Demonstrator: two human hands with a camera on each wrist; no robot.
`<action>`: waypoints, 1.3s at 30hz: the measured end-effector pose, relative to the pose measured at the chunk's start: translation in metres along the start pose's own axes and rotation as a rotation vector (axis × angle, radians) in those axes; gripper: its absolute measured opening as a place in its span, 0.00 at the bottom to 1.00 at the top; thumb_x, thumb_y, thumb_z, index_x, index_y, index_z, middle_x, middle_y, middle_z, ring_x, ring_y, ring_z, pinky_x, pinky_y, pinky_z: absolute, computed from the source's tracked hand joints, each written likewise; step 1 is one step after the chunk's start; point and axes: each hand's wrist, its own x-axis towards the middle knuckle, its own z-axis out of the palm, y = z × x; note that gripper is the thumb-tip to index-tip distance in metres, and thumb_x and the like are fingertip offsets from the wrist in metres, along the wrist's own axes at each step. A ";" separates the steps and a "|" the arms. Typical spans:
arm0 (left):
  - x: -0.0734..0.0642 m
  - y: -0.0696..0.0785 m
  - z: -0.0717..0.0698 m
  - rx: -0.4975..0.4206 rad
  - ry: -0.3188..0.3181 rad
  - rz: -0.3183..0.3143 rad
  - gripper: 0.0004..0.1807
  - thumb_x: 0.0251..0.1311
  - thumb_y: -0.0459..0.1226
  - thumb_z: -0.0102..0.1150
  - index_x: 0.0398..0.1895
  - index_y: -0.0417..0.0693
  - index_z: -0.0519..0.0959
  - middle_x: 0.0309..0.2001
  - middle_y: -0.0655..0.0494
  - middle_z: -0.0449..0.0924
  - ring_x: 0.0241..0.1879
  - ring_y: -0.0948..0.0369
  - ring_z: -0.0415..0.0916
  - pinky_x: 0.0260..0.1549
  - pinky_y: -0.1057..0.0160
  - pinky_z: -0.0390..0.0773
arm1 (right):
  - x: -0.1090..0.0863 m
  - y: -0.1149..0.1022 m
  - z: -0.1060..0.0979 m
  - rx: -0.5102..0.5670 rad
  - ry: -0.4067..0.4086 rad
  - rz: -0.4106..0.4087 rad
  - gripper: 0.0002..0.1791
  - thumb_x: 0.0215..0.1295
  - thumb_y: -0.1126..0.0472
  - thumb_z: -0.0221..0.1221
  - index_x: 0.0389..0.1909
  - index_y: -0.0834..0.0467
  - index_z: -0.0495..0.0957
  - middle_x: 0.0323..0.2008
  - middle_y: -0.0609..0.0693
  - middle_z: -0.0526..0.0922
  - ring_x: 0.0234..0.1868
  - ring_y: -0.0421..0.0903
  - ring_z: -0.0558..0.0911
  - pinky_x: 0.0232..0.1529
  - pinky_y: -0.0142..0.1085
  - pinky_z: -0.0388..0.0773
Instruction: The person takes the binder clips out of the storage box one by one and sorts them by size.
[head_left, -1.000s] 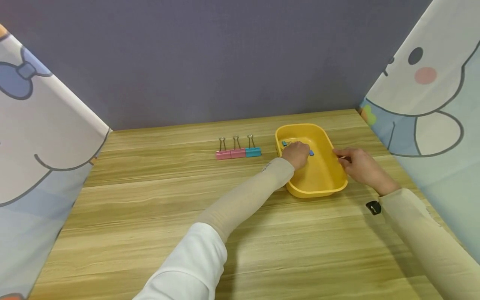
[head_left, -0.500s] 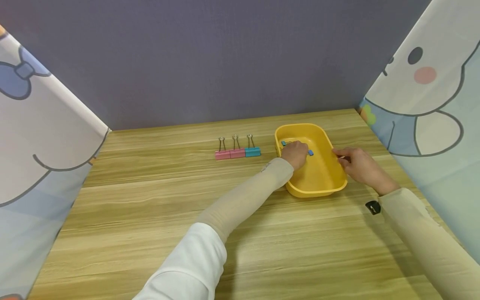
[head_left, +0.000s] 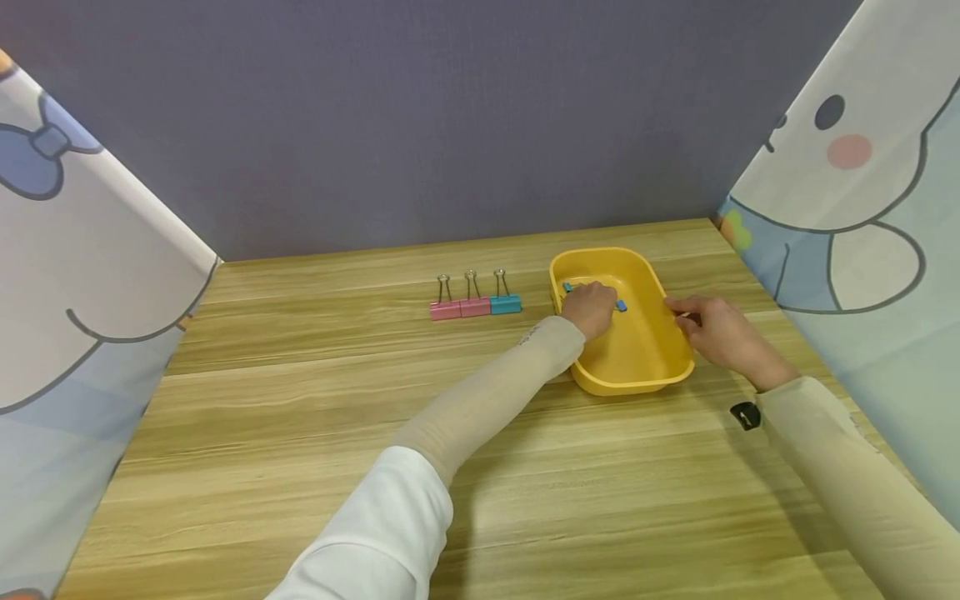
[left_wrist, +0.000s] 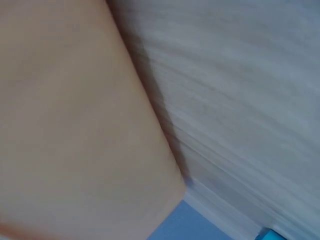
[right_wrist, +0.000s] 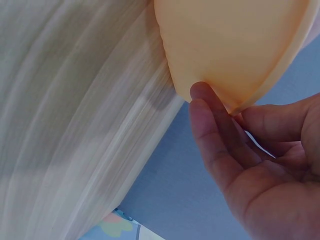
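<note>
My left hand (head_left: pixel 589 309) reaches down inside a yellow plastic tray (head_left: pixel 633 362). Its fingertips are hidden, so I cannot tell what they hold. Around it in the tray lie a small teal clip (head_left: pixel 567 287) and a small blue clip (head_left: pixel 621 306), partly covered. My right hand (head_left: pixel 716 329) pinches the tray's right rim. In the right wrist view, the thumb and fingers of the right hand (right_wrist: pixel 265 155) lie on either side of the tray wall (right_wrist: pixel 230 45). A blurred tan surface (left_wrist: pixel 75 120) fills much of the left wrist view.
Left of the tray, two pink binder clips (head_left: pixel 461 308) and a teal binder clip (head_left: pixel 506 304) stand in a row, wire handles pointing back. A wood-grain table (head_left: pixel 300 433) lies beneath, with a grey-purple panel (head_left: pixel 465 125) behind and printed cloth (head_left: pixel 862 208) at the sides.
</note>
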 end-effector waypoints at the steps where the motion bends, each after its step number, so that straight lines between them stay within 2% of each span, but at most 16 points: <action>1: 0.000 -0.001 0.000 -0.004 0.005 0.009 0.09 0.69 0.35 0.49 0.42 0.50 0.81 0.32 0.60 0.78 0.26 0.66 0.72 0.24 0.70 0.73 | 0.000 0.000 0.000 0.001 0.001 0.002 0.19 0.67 0.72 0.51 0.58 0.72 0.70 0.53 0.71 0.73 0.42 0.58 0.77 0.34 0.43 0.73; 7: -0.002 -0.005 -0.005 -0.051 0.019 0.060 0.08 0.68 0.32 0.49 0.38 0.48 0.79 0.29 0.59 0.76 0.26 0.66 0.72 0.24 0.72 0.72 | 0.000 0.000 0.000 0.002 -0.005 0.001 0.19 0.67 0.72 0.51 0.58 0.72 0.70 0.53 0.72 0.73 0.40 0.56 0.77 0.32 0.41 0.73; 13: -0.007 -0.010 -0.017 -0.102 0.030 0.106 0.08 0.66 0.28 0.49 0.30 0.47 0.75 0.23 0.57 0.69 0.23 0.65 0.68 0.23 0.72 0.69 | 0.000 -0.002 -0.001 0.000 -0.004 -0.008 0.19 0.67 0.73 0.51 0.58 0.73 0.70 0.52 0.72 0.73 0.36 0.55 0.76 0.28 0.38 0.71; 18: -0.010 -0.015 -0.027 -0.110 0.061 0.134 0.10 0.65 0.28 0.50 0.26 0.47 0.74 0.22 0.58 0.68 0.22 0.65 0.65 0.22 0.72 0.68 | -0.001 -0.003 0.000 -0.004 0.000 -0.010 0.19 0.66 0.73 0.51 0.58 0.73 0.70 0.52 0.72 0.73 0.39 0.56 0.76 0.31 0.41 0.73; 22: -0.013 -0.020 -0.035 -0.127 0.082 0.178 0.08 0.64 0.30 0.53 0.27 0.47 0.74 0.26 0.58 0.73 0.26 0.65 0.66 0.26 0.72 0.68 | -0.001 -0.003 0.000 -0.005 -0.001 -0.011 0.19 0.66 0.73 0.51 0.58 0.73 0.70 0.52 0.73 0.73 0.40 0.57 0.77 0.32 0.42 0.73; 27: -0.020 -0.029 -0.045 -0.158 0.090 0.220 0.06 0.65 0.33 0.54 0.28 0.47 0.73 0.31 0.58 0.72 0.31 0.65 0.67 0.30 0.71 0.66 | -0.002 -0.001 0.000 -0.007 -0.002 -0.014 0.19 0.66 0.74 0.50 0.58 0.74 0.70 0.52 0.73 0.73 0.36 0.56 0.75 0.29 0.39 0.72; 34: -0.031 -0.046 -0.054 -0.177 0.159 0.274 0.04 0.64 0.35 0.57 0.31 0.47 0.77 0.33 0.59 0.74 0.32 0.66 0.69 0.32 0.72 0.68 | -0.001 0.000 0.001 -0.023 0.025 -0.031 0.19 0.65 0.73 0.51 0.56 0.73 0.71 0.51 0.74 0.73 0.36 0.56 0.76 0.30 0.40 0.73; 39: -0.037 -0.059 -0.056 -0.219 0.142 0.283 0.03 0.62 0.35 0.58 0.34 0.45 0.79 0.36 0.59 0.73 0.34 0.66 0.70 0.30 0.74 0.70 | -0.002 0.000 0.001 -0.024 0.019 -0.031 0.19 0.64 0.73 0.51 0.57 0.74 0.71 0.50 0.74 0.73 0.36 0.56 0.76 0.29 0.38 0.73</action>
